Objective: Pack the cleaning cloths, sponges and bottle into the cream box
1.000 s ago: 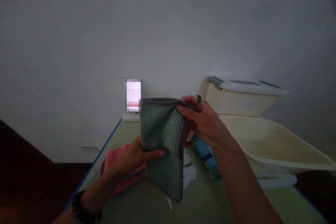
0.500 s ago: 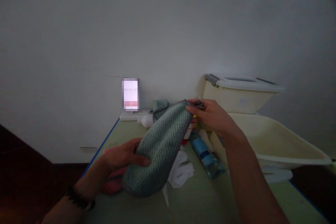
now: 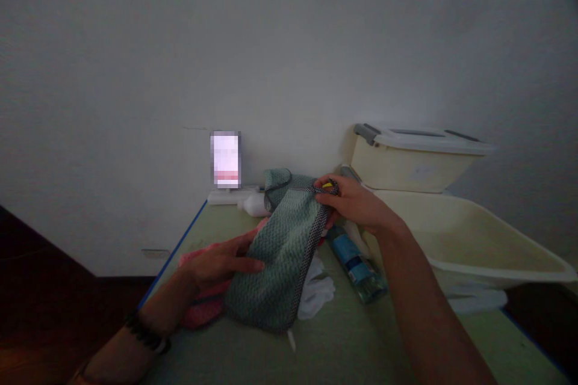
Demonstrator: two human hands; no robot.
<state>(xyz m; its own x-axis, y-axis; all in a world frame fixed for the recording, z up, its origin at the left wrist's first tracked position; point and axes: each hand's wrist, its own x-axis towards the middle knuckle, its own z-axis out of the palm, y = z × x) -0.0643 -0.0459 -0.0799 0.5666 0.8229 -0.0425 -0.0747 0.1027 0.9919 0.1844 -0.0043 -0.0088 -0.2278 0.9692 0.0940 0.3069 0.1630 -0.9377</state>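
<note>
Watching remotely, I saw the right hand [image 3: 356, 203] pinching the green textured cloth [image 3: 276, 258] beside its corner loop [image 3: 333, 187], the left hand [image 3: 220, 263] clamped on its opposite side, probably to keep it spread above the table [image 3: 352, 346]. Beyond, a plastic bottle [image 3: 371, 290] lay flat; its blue label [image 3: 351, 255] I could not read.

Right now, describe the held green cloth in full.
The green cloth looks coarsely textured, with black-and-white edging. Creased, it slants over the table; whether its lower edge touches down is unclear. The right grip pinches its looped upper right corner; the left grip holds its left side.
</note>
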